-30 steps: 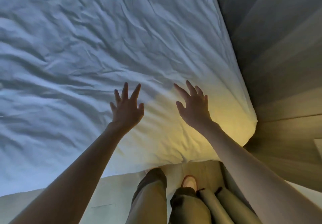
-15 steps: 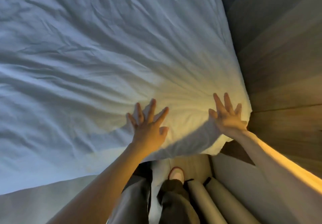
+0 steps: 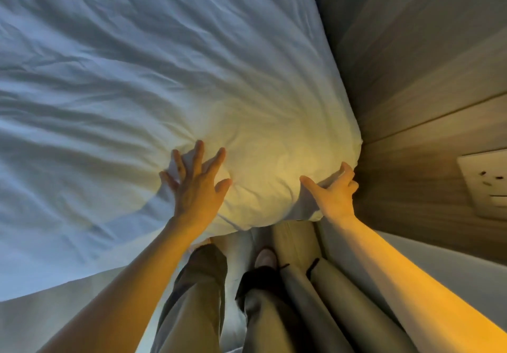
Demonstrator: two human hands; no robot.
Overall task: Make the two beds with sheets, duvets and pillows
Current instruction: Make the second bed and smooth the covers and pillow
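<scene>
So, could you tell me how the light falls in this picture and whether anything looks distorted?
Head view: warm yellow light falls on the left hand, the right hand and the near corner of the duvet, its far part cool blue-grey; the wide lens skews the wall socket at the right edge.

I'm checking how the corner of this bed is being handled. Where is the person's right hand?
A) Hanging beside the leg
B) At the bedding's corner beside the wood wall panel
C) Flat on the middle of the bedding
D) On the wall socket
B: the right hand cups the corner of the white bedding next to the wood wall panel, while the left hand presses on top with spread fingers.
</scene>
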